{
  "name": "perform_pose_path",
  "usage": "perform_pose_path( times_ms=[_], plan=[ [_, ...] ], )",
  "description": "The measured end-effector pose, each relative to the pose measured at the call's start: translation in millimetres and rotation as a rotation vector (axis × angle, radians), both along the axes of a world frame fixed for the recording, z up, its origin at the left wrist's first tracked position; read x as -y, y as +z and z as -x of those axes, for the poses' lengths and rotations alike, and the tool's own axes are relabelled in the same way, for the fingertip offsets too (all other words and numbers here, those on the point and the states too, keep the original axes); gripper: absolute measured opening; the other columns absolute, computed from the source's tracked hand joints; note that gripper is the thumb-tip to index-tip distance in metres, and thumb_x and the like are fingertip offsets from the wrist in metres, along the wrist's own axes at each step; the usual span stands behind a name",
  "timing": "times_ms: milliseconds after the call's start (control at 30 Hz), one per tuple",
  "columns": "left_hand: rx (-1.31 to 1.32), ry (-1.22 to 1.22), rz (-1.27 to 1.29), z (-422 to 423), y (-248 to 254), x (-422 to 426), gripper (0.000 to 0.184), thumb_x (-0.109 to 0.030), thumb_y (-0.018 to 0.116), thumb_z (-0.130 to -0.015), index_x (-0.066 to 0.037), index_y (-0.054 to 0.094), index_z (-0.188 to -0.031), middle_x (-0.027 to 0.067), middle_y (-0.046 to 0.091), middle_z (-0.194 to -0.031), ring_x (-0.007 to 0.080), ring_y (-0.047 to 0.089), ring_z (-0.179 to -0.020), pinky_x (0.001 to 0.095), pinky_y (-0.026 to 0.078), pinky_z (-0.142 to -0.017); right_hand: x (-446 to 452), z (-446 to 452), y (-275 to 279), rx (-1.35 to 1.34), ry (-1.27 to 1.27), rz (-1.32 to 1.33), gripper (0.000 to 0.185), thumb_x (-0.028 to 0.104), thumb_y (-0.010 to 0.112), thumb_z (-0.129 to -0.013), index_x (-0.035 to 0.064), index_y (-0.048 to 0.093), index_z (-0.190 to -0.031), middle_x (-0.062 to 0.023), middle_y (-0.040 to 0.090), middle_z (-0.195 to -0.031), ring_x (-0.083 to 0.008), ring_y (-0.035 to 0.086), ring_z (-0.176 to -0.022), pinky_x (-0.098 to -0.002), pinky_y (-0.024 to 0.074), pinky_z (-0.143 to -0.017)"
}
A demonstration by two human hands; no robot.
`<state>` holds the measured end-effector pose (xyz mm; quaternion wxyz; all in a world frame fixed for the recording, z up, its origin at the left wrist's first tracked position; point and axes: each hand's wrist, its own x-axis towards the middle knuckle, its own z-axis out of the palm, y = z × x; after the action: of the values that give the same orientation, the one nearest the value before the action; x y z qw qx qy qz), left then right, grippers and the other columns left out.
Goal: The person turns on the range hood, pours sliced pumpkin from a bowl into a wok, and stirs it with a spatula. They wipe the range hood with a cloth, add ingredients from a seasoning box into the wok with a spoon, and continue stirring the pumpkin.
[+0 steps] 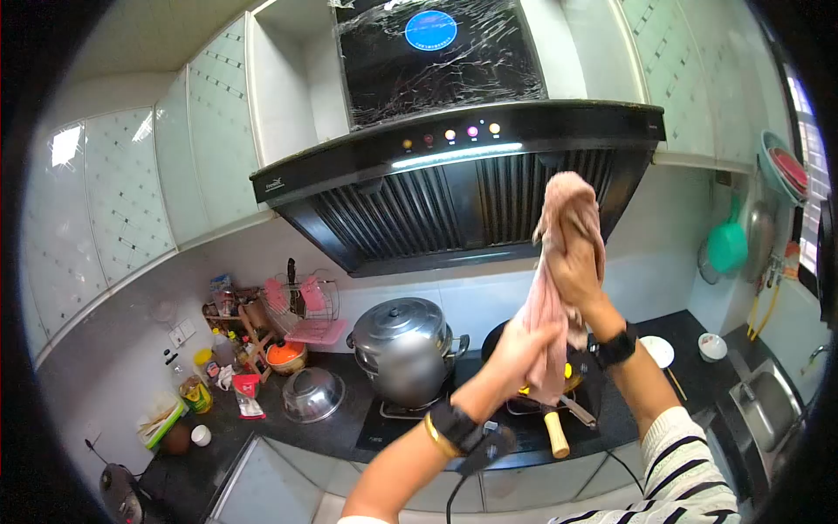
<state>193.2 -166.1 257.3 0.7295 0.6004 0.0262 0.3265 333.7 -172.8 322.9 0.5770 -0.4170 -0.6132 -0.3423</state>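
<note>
A pink cloth (546,306) hangs bunched between my two hands, in front of the range hood (454,201). My right hand (576,272) is the higher one, its fingers closed in the upper part of the cloth near the hood's right side. Lower down, my left hand (526,351) grips the cloth's middle, and its loose end droops over the stove. Beneath it sits a dark pan, mostly hidden by my arms and the cloth, with a wooden handle (556,435) pointing toward me. Something yellow shows in the pan.
A large steel pot (403,354) with a lid stands on the left burner. Left of it are an upturned metal bowl (313,395), an orange-lidded pot (285,356), bottles and a dish rack (305,314). A white plate (656,352), a small bowl (712,348) and the sink (772,402) lie right.
</note>
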Motion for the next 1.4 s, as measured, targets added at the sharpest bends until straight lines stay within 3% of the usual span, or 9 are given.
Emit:
perform_pose_path(
  times_ms=[333, 500, 600, 733, 967, 1100, 1167, 1267, 1400],
  plan=[
    [-0.001, 0.102, -0.134, -44, 70, -107, 0.037, -0.006, 0.057, -0.080, -0.001, 0.047, -0.116, 0.0083, 0.056, -0.107, 0.0160, 0.054, -0.096, 0.0277, 0.044, -0.084, -108, -51, 78, -0.155, -0.099, 0.121, 0.057, 0.020, 0.046, -0.078, -0.0026, 0.034, -0.129, -0.0302, 0.048, -0.114, -0.0402, 0.044, -0.109, -0.0396, 0.0325, -0.096],
    [0.019, 0.169, -0.084, 22, 66, -150, 0.036, -0.010, 0.062, -0.078, -0.008, 0.047, -0.111, 0.0025, 0.054, -0.083, 0.0107, 0.053, -0.059, 0.0232, 0.044, -0.041, -173, 24, 79, 0.174, -0.058, -0.113, 0.055, 0.007, 0.049, -0.071, -0.0001, 0.043, -0.125, -0.0215, 0.044, -0.126, -0.0331, 0.034, -0.123, -0.0376, 0.0210, -0.106],
    [-0.100, 0.293, -0.014, 68, 61, -175, 0.028, -0.014, 0.063, -0.079, -0.010, 0.048, -0.103, 0.0002, 0.054, -0.076, 0.0107, 0.054, -0.059, 0.0246, 0.045, -0.044, -198, 74, 84, 0.321, -0.094, -0.299, 0.041, 0.004, 0.051, -0.066, 0.0043, 0.058, -0.106, -0.0162, 0.054, -0.111, -0.0305, 0.047, -0.110, -0.0404, 0.0304, -0.099],
    [-0.022, 0.411, 0.045, 132, 51, -200, 0.028, -0.015, 0.059, -0.082, -0.010, 0.047, -0.107, 0.0011, 0.054, -0.079, 0.0122, 0.053, -0.061, 0.0266, 0.047, -0.045, -225, 152, 103, 0.458, 0.364, -0.434, 0.014, 0.005, 0.051, -0.063, 0.0064, 0.059, -0.075, -0.0103, 0.059, -0.086, -0.0296, 0.053, -0.092, -0.0378, 0.0402, -0.085],
    [0.084, 0.476, 0.205, 245, 52, -259, 0.017, -0.012, 0.059, -0.080, -0.010, 0.052, -0.095, -0.0002, 0.055, -0.073, 0.0115, 0.051, -0.057, 0.0238, 0.043, -0.042, -273, 274, 112, 0.552, 0.148, -0.418, 0.021, 0.009, 0.057, -0.062, 0.0056, 0.061, -0.082, -0.0076, 0.060, -0.087, -0.0196, 0.054, -0.092, -0.0272, 0.0416, -0.084],
    [0.178, 0.333, 0.252, 284, 57, -275, 0.004, -0.010, 0.053, -0.084, -0.007, 0.054, -0.087, 0.0016, 0.054, -0.071, 0.0109, 0.049, -0.059, 0.0197, 0.039, -0.042, -311, 319, 112, 0.446, 0.470, -0.336, 0.013, 0.009, 0.057, -0.064, 0.0075, 0.062, -0.076, -0.0063, 0.061, -0.082, -0.0189, 0.056, -0.088, -0.0280, 0.0443, -0.078],
    [0.144, 0.283, 0.296, 283, 58, -278, 0.009, -0.010, 0.057, -0.081, -0.009, 0.053, -0.089, -0.0017, 0.051, -0.067, 0.0097, 0.047, -0.055, 0.0227, 0.040, -0.041, -305, 313, 107, 0.455, 0.142, -0.429, 0.010, 0.009, 0.057, -0.065, 0.0068, 0.062, -0.073, -0.0081, 0.062, -0.079, -0.0208, 0.058, -0.081, -0.0297, 0.0465, -0.074],
    [0.085, 0.382, 0.248, 247, 57, -269, 0.013, -0.010, 0.057, -0.082, -0.010, 0.052, -0.094, -0.0020, 0.052, -0.069, 0.0097, 0.047, -0.054, 0.0221, 0.039, -0.041, -293, 277, 118, 0.607, 0.346, -0.141, 0.012, 0.008, 0.052, -0.067, 0.0066, 0.059, -0.076, -0.0066, 0.061, -0.084, -0.0228, 0.055, -0.092, -0.0314, 0.0434, -0.081],
    [-0.052, 0.275, 0.106, 170, 72, -235, 0.024, -0.012, 0.059, -0.081, -0.010, 0.050, -0.104, -0.0008, 0.053, -0.075, 0.0110, 0.053, -0.059, 0.0252, 0.047, -0.044, -232, 185, 120, 0.562, 0.438, -0.362, 0.019, 0.008, 0.053, -0.064, 0.0072, 0.061, -0.082, -0.0064, 0.061, -0.091, -0.0217, 0.054, -0.098, -0.0313, 0.0408, -0.087]
  ],
)
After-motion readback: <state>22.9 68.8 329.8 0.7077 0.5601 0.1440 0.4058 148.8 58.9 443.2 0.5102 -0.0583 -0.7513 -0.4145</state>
